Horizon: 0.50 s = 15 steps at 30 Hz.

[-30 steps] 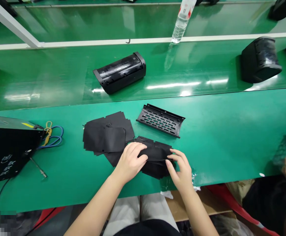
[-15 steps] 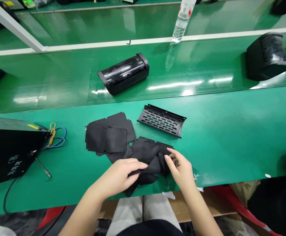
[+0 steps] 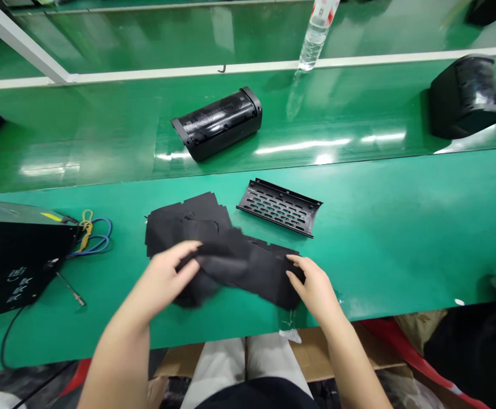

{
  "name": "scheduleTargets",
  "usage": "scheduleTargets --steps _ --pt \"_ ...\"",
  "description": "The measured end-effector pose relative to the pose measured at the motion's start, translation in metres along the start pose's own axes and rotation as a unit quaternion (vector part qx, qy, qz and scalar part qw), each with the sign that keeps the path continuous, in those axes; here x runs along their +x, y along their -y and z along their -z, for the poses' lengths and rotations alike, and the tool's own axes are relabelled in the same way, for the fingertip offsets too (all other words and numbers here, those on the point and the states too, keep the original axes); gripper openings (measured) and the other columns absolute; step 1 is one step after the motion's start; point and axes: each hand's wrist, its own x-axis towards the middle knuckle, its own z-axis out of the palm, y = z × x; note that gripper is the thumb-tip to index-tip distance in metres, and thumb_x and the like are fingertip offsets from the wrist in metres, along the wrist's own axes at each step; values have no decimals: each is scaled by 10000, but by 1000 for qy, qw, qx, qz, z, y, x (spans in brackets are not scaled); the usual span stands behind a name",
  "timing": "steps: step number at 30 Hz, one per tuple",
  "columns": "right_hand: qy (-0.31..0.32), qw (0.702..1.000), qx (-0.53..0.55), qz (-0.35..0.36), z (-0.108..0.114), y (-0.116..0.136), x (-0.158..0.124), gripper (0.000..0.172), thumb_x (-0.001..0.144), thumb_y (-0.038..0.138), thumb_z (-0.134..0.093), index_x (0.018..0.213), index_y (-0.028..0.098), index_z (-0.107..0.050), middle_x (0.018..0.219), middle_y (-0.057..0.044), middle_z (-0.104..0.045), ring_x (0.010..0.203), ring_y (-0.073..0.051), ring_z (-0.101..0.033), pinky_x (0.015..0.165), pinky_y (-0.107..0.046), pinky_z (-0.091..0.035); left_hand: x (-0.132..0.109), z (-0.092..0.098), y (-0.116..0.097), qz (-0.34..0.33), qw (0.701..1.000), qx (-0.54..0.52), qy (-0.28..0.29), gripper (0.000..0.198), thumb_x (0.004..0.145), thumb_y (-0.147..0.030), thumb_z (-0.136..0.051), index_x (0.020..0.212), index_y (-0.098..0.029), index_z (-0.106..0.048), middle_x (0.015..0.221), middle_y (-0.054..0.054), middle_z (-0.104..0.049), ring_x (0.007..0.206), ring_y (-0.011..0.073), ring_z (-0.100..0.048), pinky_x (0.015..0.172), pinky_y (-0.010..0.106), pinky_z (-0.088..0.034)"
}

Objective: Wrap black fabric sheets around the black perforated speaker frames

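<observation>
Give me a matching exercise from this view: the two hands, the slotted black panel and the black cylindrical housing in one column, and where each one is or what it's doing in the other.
1. Left hand
2. Right hand
3. Slotted black panel
4. Black cylindrical housing

A. Lying on the far green bench
B. Lying on the near green bench, touched by neither hand
C. Holding the bunched left end of a flexible black sheet
D. Resting on that sheet's right end

Pairs: 1-C, 2-D, 3-B, 4-A

The left hand [image 3: 165, 274] is moving leftward from its earlier place, drawing the bunched black fabric sheet [image 3: 252, 272] out flatter, so the sheet is now stretching across toward the right hand [image 3: 314, 284]. The sheet's blurred left end is swinging over the near edge of the stack of black sheets [image 3: 188, 213], covering the piece that lay on top.
</observation>
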Motion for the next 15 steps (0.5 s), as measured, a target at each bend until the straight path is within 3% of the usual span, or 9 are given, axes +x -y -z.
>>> scheduleTargets --steps 2,4,6,7,9,11,13,15 --pt "9 1000 -8 -1 6 6 -6 183 801 176 -466 955 169 -564 865 -67 -611 814 -203 -589 728 -346 -483 14 6 19 105 986 86 -101 362 770 -282 -454 1106 -176 -537 1066 112 -612 970 292 -571 829 437 -462" --pt "22 1000 4 21 14 18 -13 137 815 166 -443 881 173 -563 831 -61 -599 795 -189 -584 713 -327 -482 20 6 26 143 959 166 -181 464 756 -284 -487 1197 -140 -461 1164 176 -528 1081 350 -486 882 510 -403" --pt "41 997 25 63 23 34 -20 144 820 140 -423 873 183 -549 895 -70 -590 821 -176 -576 723 -309 -478 16 1 17 80 951 198 -224 555 739 -296 -531 1248 -121 -399 1279 210 -402 1210 371 -338 962 540 -310" --pt "53 994 36 93 27 43 -23 162 820 123 -414 883 188 -548 942 -76 -584 838 -170 -571 730 -303 -476 11 -4 8 21 958 188 -213 590 731 -306 -550 1266 -131 -373 1333 201 -336 1258 360 -260 995 535 -268" --pt "85 981 61 164 32 59 -28 206 820 98 -398 905 200 -556 989 -80 -585 846 -164 -568 725 -296 -476 -3 -14 -16 -111 978 137 -112 593 724 -312 -572 1266 -186 -368 1396 143 -268 1302 319 -171 1031 516 -223" --pt "113 964 102 219 34 71 -30 230 824 94 -395 927 207 -567 934 -74 -610 825 -162 -573 688 -282 -480 -16 -22 -37 -199 975 88 37 404 730 -259 -571 1128 -259 -503 1366 61 -358 1295 286 -215 1042 529 -185" --pt "121 955 152 226 34 75 -29 232 831 109 -399 962 209 -563 867 -64 -626 803 -156 -582 661 -265 -480 -23 -26 -48 -224 963 52 143 175 757 -205 -532 905 -268 -600 1145 1 -577 1167 224 -435 1056 522 -157" --pt "120 958 184 185 32 70 -25 218 838 145 -423 1003 214 -548 844 -49 -627 773 -142 -588 654 -247 -481 -24 -22 -45 -199 964 33 174 111 785 -225 -501 789 -248 -609 856 -35 -665 913 156 -594 1036 447 -264"
